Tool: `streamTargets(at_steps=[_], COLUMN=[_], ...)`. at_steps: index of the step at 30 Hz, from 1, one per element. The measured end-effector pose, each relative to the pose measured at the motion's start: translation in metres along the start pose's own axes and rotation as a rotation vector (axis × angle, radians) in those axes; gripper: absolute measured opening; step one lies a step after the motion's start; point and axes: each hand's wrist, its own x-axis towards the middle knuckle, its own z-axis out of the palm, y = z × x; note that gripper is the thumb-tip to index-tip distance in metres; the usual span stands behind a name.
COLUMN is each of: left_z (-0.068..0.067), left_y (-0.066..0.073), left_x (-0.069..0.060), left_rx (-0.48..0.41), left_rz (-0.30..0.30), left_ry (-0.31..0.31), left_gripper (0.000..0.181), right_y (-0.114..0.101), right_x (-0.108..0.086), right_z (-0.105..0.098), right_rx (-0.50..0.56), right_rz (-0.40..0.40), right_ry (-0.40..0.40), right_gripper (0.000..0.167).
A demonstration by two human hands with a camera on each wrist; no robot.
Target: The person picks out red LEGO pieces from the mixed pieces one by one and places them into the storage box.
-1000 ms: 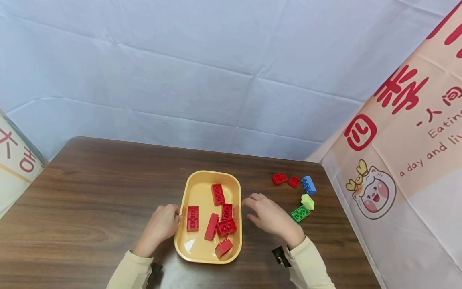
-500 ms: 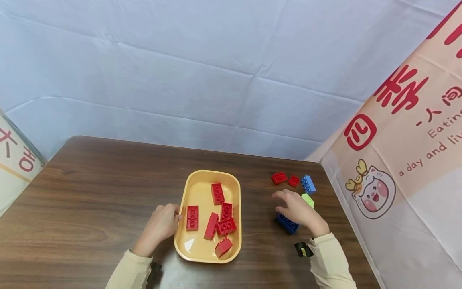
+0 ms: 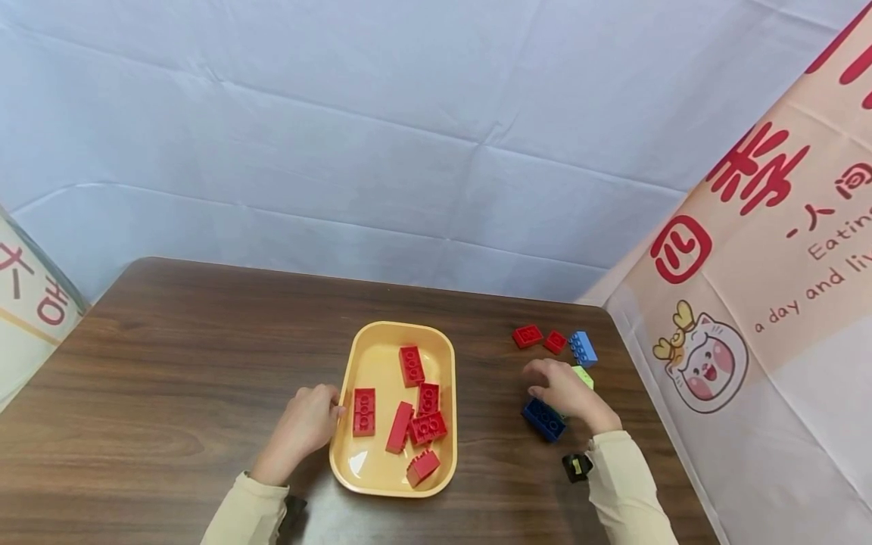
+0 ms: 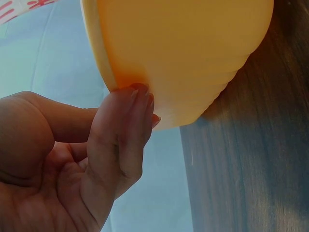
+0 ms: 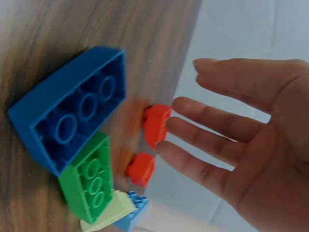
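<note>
My left hand [image 3: 309, 421] pinches the left rim of a yellow tray [image 3: 381, 333]; in the left wrist view its thumb and fingers meet at the tray's edge. Several red bricks lie inside, among them a red brick [image 3: 364, 412] near the left wall. To the right of the tray, my right hand [image 3: 565, 391] hovers over loose bricks with nothing between its fingers. Closest to it lies a dark blue brick [image 3: 543, 419], hollow side up. A green brick [image 5: 90, 178] beside it is mostly hidden by the hand in the head view. A pale green brick [image 3: 583, 376] is partly covered too.
Behind the right hand lie a red brick [image 3: 527, 336], a smaller red brick [image 3: 555, 342] and a light blue brick [image 3: 582, 349], near the table's right edge. The brown wooden table [image 3: 204, 363] meets a white cloth [image 3: 409, 151] at the back.
My right hand has moved right, from beside the tray to above the loose bricks, uncovering the dark blue brick and covering much of the green one. The left hand stays on the rim.
</note>
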Motion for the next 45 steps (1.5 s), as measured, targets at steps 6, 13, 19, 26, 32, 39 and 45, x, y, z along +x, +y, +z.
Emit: streamTargets(at_steps=[6,13,19,26,32,39,45], left_z=[0.000,0.001,0.002,0.002,0.002,0.002,0.003], left_y=[0.000,0.001,0.000,-0.001,-0.002,-0.002,-0.002], left_x=[0.000,0.000,0.001,0.001,0.001,0.002,0.003], left_rx=[0.000,-0.003,0.004,0.003,-0.006,-0.006,-0.005], left_rz=[-0.013,-0.038,-0.039,-0.033,-0.041,-0.037,-0.033], left_ry=[-0.010,-0.019,-0.023,-0.023,-0.022,-0.016,-0.015], left_gripper=[0.005,0.005,0.007,0.007,0.006,0.006,0.006], right_y=[0.021,0.038,0.045,0.047,0.049,0.051,0.053], right_x=[0.014,0.029,0.042,0.050,0.055,0.059,0.058], right_z=[0.002,0.002,0.003,0.005,0.006,0.006,0.008], right_rx=[-0.001,0.019,0.029,0.020,0.019,0.000,0.006], right_rz=[0.048,0.093,0.154,0.177,0.158,0.162,0.170], right_ry=[0.039,0.044,0.027,0.029,0.068,0.027,0.009], right_gripper=[0.026,0.031,0.033,0.036,0.036,0.039,0.036])
